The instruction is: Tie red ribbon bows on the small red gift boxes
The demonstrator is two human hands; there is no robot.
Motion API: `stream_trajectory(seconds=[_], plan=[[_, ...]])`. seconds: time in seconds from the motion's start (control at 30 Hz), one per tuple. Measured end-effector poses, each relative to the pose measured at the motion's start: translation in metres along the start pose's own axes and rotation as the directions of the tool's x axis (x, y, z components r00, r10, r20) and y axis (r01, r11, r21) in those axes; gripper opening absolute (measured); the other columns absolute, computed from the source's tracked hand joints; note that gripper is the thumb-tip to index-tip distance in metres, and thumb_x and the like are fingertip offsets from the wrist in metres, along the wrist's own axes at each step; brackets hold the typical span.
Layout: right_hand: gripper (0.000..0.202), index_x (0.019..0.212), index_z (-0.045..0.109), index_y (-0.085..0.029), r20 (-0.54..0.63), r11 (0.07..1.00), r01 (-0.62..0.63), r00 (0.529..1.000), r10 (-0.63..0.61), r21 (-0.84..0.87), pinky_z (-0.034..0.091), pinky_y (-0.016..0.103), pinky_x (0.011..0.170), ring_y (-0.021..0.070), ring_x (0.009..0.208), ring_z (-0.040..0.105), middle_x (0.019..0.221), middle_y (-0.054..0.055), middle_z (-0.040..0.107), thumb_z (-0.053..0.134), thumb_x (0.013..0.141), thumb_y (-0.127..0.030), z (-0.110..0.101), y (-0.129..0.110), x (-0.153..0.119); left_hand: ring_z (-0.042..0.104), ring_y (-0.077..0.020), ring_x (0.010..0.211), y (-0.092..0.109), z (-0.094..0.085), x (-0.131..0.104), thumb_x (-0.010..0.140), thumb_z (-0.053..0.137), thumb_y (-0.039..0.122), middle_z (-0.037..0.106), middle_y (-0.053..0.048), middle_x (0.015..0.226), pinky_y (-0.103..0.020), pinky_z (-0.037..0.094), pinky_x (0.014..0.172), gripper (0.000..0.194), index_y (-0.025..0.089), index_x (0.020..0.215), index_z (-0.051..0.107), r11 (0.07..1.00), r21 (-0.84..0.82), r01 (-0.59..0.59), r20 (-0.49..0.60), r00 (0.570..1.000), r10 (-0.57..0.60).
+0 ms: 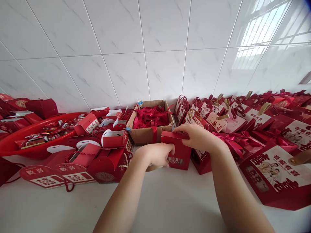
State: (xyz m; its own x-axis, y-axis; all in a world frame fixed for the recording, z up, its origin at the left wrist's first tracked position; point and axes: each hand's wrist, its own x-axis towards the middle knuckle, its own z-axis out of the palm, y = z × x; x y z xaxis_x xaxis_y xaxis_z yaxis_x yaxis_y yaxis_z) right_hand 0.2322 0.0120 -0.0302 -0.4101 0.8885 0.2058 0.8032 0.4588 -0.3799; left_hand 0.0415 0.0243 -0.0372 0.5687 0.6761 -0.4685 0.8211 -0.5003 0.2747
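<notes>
A red gift box (179,158) with a small clear window stands upright on the white table, between my two hands. My left hand (155,156) is closed at the box's left edge, fingers bent against it. Below that hand a tan, strap-like piece (153,168) shows in part. My right hand (195,137) grips the upper right edge of the box, thumb and fingers bent round its top. Right behind the box is an open cardboard carton (143,136) holding a heap of dark red ribbons (152,117).
On the left, open red boxes (105,165) surround a red plastic basket (26,151) of small wrapped packets. Rows of closed gift boxes with handles and bows (259,119) fill the right side. A large red box (279,178) sits near the front right. White wall tiles (165,68) rise behind.
</notes>
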Motion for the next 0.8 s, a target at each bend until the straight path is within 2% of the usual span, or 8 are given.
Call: stream_trajectory(seconds=[0.1,0.2,0.27,0.33,0.5,0.6,0.7,0.8], plan=[[0.033,0.097,0.065,-0.023,-0.004,1.000,0.016,1.000,-0.016,0.007,0.043,0.027,0.071,0.0190,0.086,0.060,0.099,0.001,0.068,0.054,0.070,-0.009,0.001,-0.005,0.002,0.058,-0.0175,0.069,-0.004,0.000,0.005,0.071,0.062,0.028,0.060,0.002,0.081,-0.024,0.037,0.050,0.032,0.027,0.101,0.051,1.000,-0.014,-0.018,0.001,1.000,0.018],[0.015,0.089,0.061,-0.022,0.045,0.995,0.005,0.999,-0.010,0.099,0.041,0.025,0.060,0.0166,0.073,0.058,0.087,0.001,0.067,0.061,0.077,-0.031,0.000,-0.009,0.001,0.055,-0.0159,0.065,-0.009,0.000,0.009,0.071,0.062,0.031,0.058,0.001,0.079,-0.024,0.036,0.050,0.024,0.023,0.092,0.053,0.999,-0.013,-0.030,-0.012,0.999,0.030],[0.021,0.089,0.060,-0.023,0.081,0.988,-0.042,0.996,0.030,0.146,0.038,0.025,0.055,0.0150,0.066,0.055,0.081,0.001,0.066,0.052,0.085,-0.041,-0.001,-0.010,0.000,0.054,-0.0155,0.064,-0.010,-0.001,0.010,0.071,0.062,0.031,0.058,0.001,0.080,-0.024,0.037,0.051,0.025,0.023,0.092,0.053,0.999,-0.018,-0.041,-0.021,0.999,0.041],[0.023,0.094,0.060,-0.023,0.094,0.983,-0.078,0.994,0.063,0.166,0.038,0.024,0.055,0.0141,0.064,0.054,0.081,0.001,0.066,0.043,0.090,-0.038,-0.001,-0.009,-0.001,0.054,-0.0155,0.065,-0.011,0.000,0.011,0.071,0.062,0.031,0.058,0.001,0.082,-0.024,0.037,0.051,0.030,0.024,0.098,0.052,0.998,-0.036,-0.059,-0.021,0.998,0.058],[0.023,0.108,0.056,-0.026,0.121,0.981,-0.117,0.988,0.099,0.154,0.041,0.026,0.058,0.0167,0.070,0.058,0.098,0.003,0.068,0.043,0.091,-0.036,0.001,-0.008,0.001,0.056,-0.0170,0.066,-0.014,0.001,0.015,0.070,0.062,0.031,0.060,0.000,0.085,-0.025,0.038,0.052,0.037,0.025,0.105,0.052,0.996,-0.063,-0.070,-0.012,0.998,0.069],[0.031,0.117,0.056,-0.026,0.169,0.983,-0.126,0.980,0.103,0.130,0.044,0.029,0.067,0.0216,0.084,0.061,0.107,0.006,0.067,0.038,0.093,-0.037,0.003,-0.007,0.004,0.056,-0.0174,0.067,-0.016,0.001,0.015,0.070,0.061,0.033,0.060,-0.002,0.088,-0.025,0.038,0.051,0.039,0.024,0.107,0.051,0.995,-0.067,-0.071,-0.013,0.997,0.070],[0.039,0.124,0.054,-0.025,0.206,0.977,-0.132,0.974,0.097,0.166,0.045,0.032,0.077,0.0248,0.098,0.060,0.117,0.009,0.063,0.034,0.095,-0.040,0.005,-0.006,0.004,0.058,-0.0174,0.067,-0.018,-0.002,0.012,0.071,0.061,0.034,0.061,-0.002,0.087,-0.024,0.038,0.050,0.040,0.024,0.108,0.050,0.994,-0.085,-0.065,0.001,0.998,0.066],[0.042,0.127,0.052,-0.026,0.238,0.964,-0.153,0.966,0.099,0.219,0.046,0.031,0.075,0.0245,0.099,0.061,0.117,0.009,0.063,0.032,0.095,-0.045,0.004,-0.005,0.002,0.059,-0.0175,0.069,-0.023,-0.006,0.006,0.071,0.061,0.033,0.062,-0.001,0.086,-0.024,0.039,0.052,0.039,0.023,0.107,0.048,0.993,-0.108,-0.039,-0.017,0.999,0.037]])
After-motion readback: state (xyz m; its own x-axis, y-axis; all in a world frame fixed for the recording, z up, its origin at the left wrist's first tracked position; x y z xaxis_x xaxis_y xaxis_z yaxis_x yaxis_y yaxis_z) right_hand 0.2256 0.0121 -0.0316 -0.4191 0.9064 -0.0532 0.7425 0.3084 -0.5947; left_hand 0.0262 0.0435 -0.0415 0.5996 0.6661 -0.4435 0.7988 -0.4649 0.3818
